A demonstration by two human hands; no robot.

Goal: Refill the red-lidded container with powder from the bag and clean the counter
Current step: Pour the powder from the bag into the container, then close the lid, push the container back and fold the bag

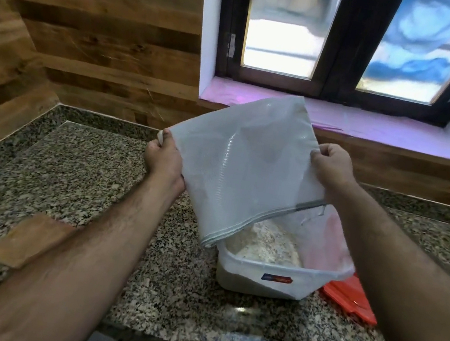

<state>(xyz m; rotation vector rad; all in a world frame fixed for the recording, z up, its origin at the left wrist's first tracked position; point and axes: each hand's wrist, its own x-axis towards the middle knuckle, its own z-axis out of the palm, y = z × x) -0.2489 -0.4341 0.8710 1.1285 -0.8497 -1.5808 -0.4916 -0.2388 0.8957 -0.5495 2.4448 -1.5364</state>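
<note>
Translucent bag (242,167): upended, mouth down over the container (276,269).
Left hand (165,158): fingers curled, gripping the bag's left edge.
Right hand (331,168): pinching its right edge.
Container: open on the granite counter (84,177), pale powder (264,247) inside.
Red lid (350,299): just right of the container.

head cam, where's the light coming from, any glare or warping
Head view: daylight enters through the window, its panes blown out and soft; a small glare spot shines on the counter before the tub; wide-angle warping bends the wood wall.
</note>
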